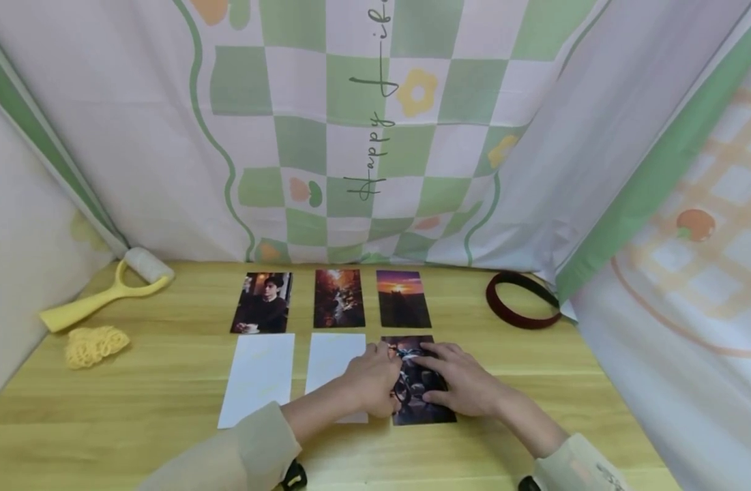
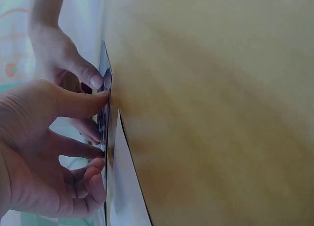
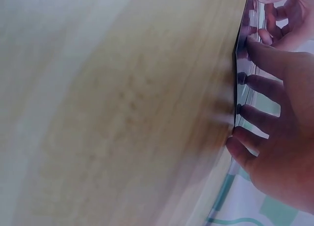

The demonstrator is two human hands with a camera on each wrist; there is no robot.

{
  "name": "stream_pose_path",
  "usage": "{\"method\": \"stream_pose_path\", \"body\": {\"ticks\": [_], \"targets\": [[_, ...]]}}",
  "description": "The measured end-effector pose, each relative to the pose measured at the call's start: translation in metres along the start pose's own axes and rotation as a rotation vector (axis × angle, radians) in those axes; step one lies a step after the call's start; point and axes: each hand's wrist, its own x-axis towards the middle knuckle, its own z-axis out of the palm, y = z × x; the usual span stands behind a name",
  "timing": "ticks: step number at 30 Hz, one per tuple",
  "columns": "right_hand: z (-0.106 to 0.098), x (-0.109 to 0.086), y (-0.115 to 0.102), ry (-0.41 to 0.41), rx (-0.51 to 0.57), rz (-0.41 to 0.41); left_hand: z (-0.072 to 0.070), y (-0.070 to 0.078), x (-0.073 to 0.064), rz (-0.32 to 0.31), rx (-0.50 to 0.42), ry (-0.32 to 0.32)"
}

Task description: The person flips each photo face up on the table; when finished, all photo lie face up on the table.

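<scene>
In the head view a dark photo card point(image 1: 424, 411) lies face up at the front right of two rows of cards. My left hand point(image 1: 376, 379) touches its left side; in the left wrist view thumb and index fingertips rest on the card point(image 2: 105, 66) while the other fingers bend. My right hand point(image 1: 470, 383) presses the card's right part with spread fingers, seen also in the right wrist view. Under my left forearm a white card point(image 1: 326, 351) is partly hidden. Another white card point(image 1: 258, 378) lies farther left.
Behind stand a portrait photo point(image 1: 263, 303), an autumn stream photo point(image 1: 338, 300) and a sunset photo point(image 1: 404, 300). A dark red headband point(image 1: 522, 320) is at right. At left are a yellow-handled roller point(image 1: 114, 290) and a yellow mesh bundle point(image 1: 95, 346). Curtains border the wooden table point(image 1: 185, 382).
</scene>
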Motion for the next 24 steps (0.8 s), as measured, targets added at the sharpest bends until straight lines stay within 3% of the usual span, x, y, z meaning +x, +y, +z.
{"method": "stream_pose_path", "body": {"ticks": [5, 8, 14, 18, 24], "targets": [[-0.002, 0.001, -0.002, -0.017, 0.003, 0.016, 0.002, 0.002, -0.006, 0.051, 0.048, 0.059], [-0.002, 0.002, -0.002, -0.025, 0.009, 0.018, 0.000, -0.001, -0.007, 0.076, 0.052, 0.057], [-0.003, 0.004, -0.005, -0.028, 0.035, 0.037, -0.016, -0.025, -0.012, 0.135, -0.065, 0.010], [-0.005, 0.006, -0.010, 0.029, 0.084, 0.060, -0.029, -0.046, -0.019, 0.098, -0.145, -0.005], [-0.007, 0.017, -0.030, 0.093, 0.254, 0.052, -0.029, -0.069, -0.031, 0.039, -0.107, -0.049]]}}
